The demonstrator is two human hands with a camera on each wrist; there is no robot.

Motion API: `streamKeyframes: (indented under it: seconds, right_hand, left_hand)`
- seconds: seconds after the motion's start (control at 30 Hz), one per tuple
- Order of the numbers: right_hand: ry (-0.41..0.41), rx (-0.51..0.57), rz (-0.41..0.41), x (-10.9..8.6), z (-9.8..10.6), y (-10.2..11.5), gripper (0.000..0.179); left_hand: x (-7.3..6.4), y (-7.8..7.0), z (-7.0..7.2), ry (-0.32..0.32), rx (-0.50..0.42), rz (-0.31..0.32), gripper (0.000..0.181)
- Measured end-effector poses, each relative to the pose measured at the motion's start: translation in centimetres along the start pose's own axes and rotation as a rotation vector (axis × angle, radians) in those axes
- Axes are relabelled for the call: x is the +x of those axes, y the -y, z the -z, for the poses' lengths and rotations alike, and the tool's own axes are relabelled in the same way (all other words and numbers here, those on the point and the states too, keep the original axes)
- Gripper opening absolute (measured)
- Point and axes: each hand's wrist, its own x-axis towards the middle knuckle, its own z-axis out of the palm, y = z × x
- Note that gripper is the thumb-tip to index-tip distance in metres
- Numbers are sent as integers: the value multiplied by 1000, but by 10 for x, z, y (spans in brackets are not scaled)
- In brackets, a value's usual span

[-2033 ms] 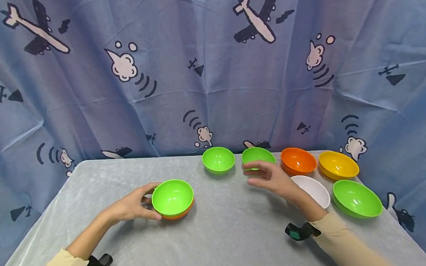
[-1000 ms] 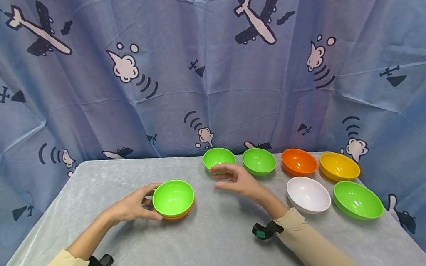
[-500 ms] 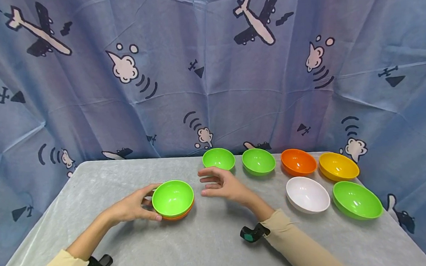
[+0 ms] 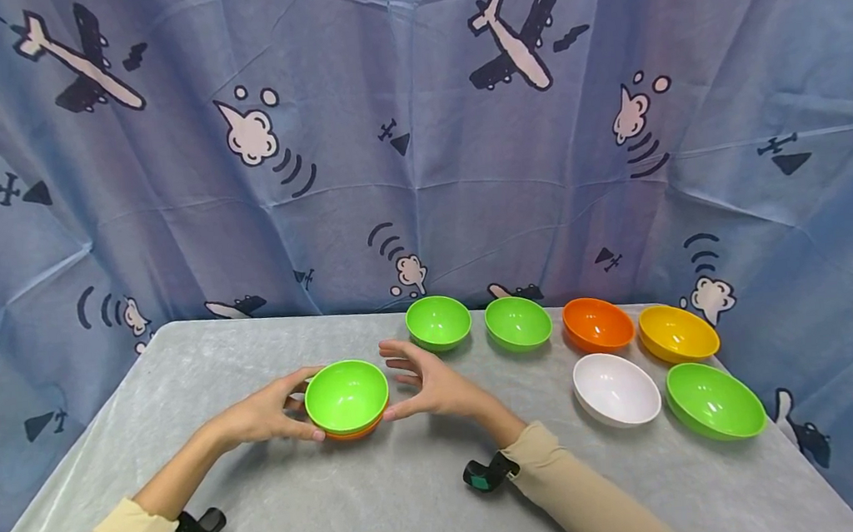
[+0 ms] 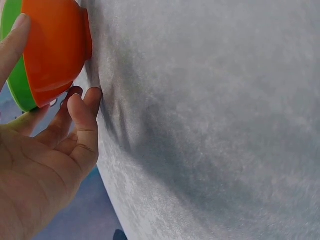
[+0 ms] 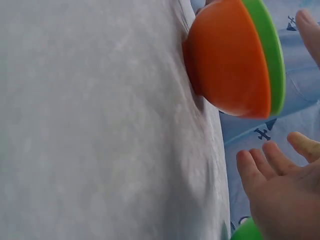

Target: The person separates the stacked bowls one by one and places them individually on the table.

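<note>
A green bowl (image 4: pixel 346 396) sits nested in an orange bowl (image 4: pixel 355 432), and the pair stands on the table left of centre. From the left, my left hand (image 4: pixel 271 408) holds the stack, its thumb at the near side and its fingers round the far side. The left wrist view shows the thumb against the orange bowl (image 5: pixel 55 47) just below the green rim. My right hand (image 4: pixel 439 386) is at the stack's right side with fingers spread, its thumb tip close to the rim. In the right wrist view a gap shows between the right fingers (image 6: pixel 272 160) and the orange bowl.
Along the table's back edge stand two green bowls (image 4: pixel 438 323) (image 4: pixel 518 323), an orange bowl (image 4: pixel 598 324) and a yellow bowl (image 4: pixel 678 332). A white bowl (image 4: pixel 617 390) and a larger green bowl (image 4: pixel 715 400) are at the right. A blue curtain (image 4: pixel 416 133) hangs behind the grey-covered table (image 4: pixel 386 511).
My right hand has moved left from in front of the back-row green bowls to the stack's right side, its thumb and fingers spreading wider. The left hand and the stack have stayed in place.
</note>
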Motion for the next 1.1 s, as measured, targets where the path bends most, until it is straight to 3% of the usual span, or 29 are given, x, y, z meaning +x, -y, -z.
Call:
streamKeyframes:
  seconds: [0.37,0.67,1.1]
  right_hand:
    - [61,-53,-8,15,-16,-8,104]
    - [40,-139,-32,20,-25,-7,103]
    - [26,-167,-31,23,-26,-7,98]
  left_hand:
    - [-1,-1,0,14,-12,-26,94]
    - [-2,-2,0,20,-29,-14,95]
    - [-2,-3,1,23,-6,-16,95]
